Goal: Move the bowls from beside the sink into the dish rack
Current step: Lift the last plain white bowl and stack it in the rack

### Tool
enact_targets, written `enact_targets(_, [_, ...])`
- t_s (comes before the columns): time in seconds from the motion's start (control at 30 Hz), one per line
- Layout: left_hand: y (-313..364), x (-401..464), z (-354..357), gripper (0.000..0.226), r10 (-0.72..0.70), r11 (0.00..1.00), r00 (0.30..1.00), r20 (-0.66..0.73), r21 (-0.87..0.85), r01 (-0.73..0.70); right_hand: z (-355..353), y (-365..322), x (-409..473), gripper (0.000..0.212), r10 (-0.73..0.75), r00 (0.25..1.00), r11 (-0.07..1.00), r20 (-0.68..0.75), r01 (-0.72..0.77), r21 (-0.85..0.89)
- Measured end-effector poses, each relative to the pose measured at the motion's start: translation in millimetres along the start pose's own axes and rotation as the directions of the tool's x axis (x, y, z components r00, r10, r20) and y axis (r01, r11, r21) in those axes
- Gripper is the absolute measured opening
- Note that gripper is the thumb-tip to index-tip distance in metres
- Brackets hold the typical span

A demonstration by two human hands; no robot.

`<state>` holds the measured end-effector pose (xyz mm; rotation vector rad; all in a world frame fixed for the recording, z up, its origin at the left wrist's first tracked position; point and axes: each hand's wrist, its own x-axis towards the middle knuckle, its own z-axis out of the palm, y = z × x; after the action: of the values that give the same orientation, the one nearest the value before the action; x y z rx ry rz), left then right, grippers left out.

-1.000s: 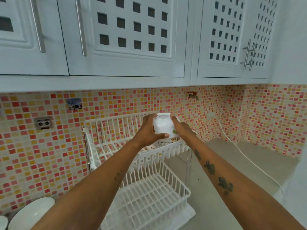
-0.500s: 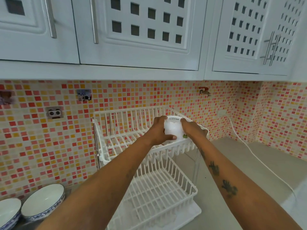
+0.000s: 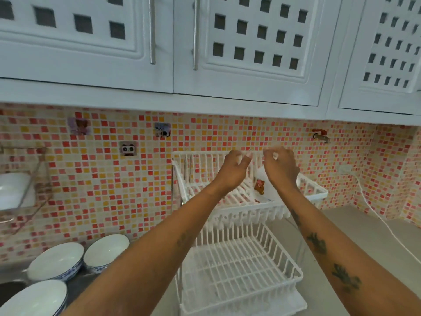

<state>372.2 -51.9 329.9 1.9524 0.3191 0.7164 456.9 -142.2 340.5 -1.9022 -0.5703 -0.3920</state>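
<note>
A white two-tier dish rack (image 3: 315, 193) stands against the tiled wall. A white bowl with a bear picture (image 3: 262, 187) sits tilted in its upper tier, partly hidden by my right wrist. My left hand (image 3: 232, 171) and my right hand (image 3: 281, 168) hover just above the upper tier, fingers loosely apart, holding nothing. Three white bowls with blue patterned outsides wait at the lower left beside the sink: one at the back (image 3: 107, 250), one in the middle (image 3: 55, 261), one nearest me (image 3: 34, 297).
The rack's lower tier (image 3: 239, 270) holds nothing. White wall cabinets (image 3: 250, 42) hang low overhead. A white cable (image 3: 382, 224) runs across the grey counter at right. A wire shelf (image 3: 20, 190) is fixed to the wall at left. A dark sink corner (image 3: 10, 290) shows bottom left.
Both hands have let go of the bear bowl, which now rests in the upper tier, and have lifted slightly above it. The view has swung left, showing more bowls.
</note>
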Motion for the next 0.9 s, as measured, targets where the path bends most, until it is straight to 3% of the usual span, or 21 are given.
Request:
enact_targets(0.2, [-11,-54,-107,0.052,0.01,1.0,0.947,-0.322,-0.014,-0.015,68,-111,-57,0.023,-0.21,0.96,0.92,0.186,0.13,0.369])
enact_targets(0.3, [-37,-85,-171,0.052,-0.027,0.997,0.872,-0.489,0.052,0.06,106,-153,-100,0.034,-0.293,0.911,0.861,0.291,0.119,0.495])
enact_targets(0.43, [-79,-136,-249,0.061,-0.154,0.977,0.732,-0.664,0.006,0.212,171,-182,-161,0.025,-0.366,0.804,0.809,0.468,0.026,0.588])
enact_targets(0.57, [-119,-188,-304,0.051,-0.261,0.94,0.59,-0.764,-0.06,0.337,233,-190,-217,0.028,-0.327,0.666,0.851,0.671,-0.102,0.516])
enact_targets(0.63, [-144,-212,-321,0.05,-0.32,0.919,0.541,-0.778,-0.117,0.375,259,-188,-243,0.024,-0.291,0.562,0.878,0.774,-0.165,0.449])
enact_targets(0.73, [-186,-241,-337,0.043,-0.413,0.87,0.446,-0.794,-0.2,0.45,299,-174,-273,0.054,-0.14,0.432,0.931,0.891,-0.25,0.267])
enact_targets(0.9, [-257,-271,-343,0.039,-0.569,0.771,0.318,-0.758,-0.357,0.528,370,-127,-309,0.051,0.078,0.241,0.936,0.967,-0.352,0.012])
